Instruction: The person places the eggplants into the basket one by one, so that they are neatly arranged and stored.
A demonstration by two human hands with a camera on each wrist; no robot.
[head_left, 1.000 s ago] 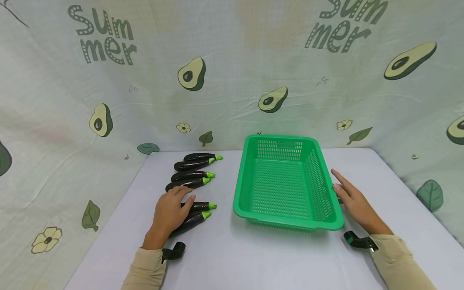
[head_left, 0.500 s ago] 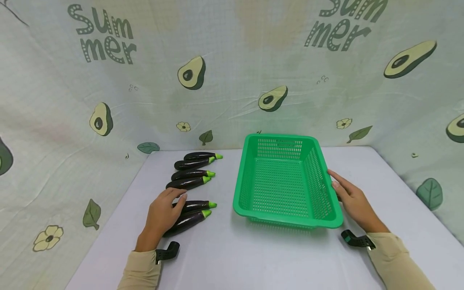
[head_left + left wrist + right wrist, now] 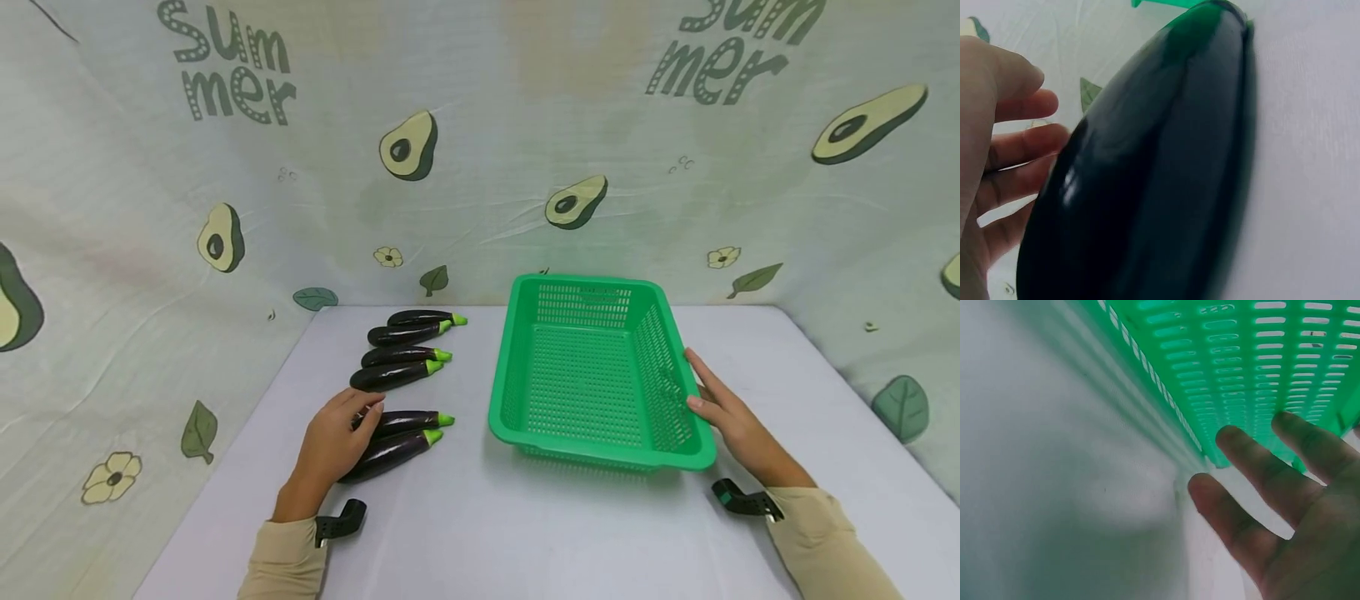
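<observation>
My left hand (image 3: pixel 328 440) hovers over the left ends of the two nearest eggplants, a slim one (image 3: pixel 412 422) and a fatter one (image 3: pixel 390 457), both dark and glossy with green stem caps. Close up in the left wrist view, an eggplant (image 3: pixel 1141 169) fills the middle. The loosely bent fingers (image 3: pixel 1022 147) lie along its left side, not wrapped round it. On the other side, my right hand (image 3: pixel 738 417) is at the right rim of a green plastic basket (image 3: pixel 600 454), thumb by the rim. Its fingers (image 3: pixel 1254 462) reach out straight beside the slotted wall in the right wrist view.
Several more eggplants (image 3: pixel 397 375) lie in a column behind my left hand, stems to the right. The basket holds nothing. A white table (image 3: pixel 480 533) runs back to a hanging cloth (image 3: pixel 480 167) printed with avocados and leaves.
My left hand has drawn back a little to the left, uncovering more of the near eggplants. The right hand stays by the basket's rim. The head view has shifted slightly.
</observation>
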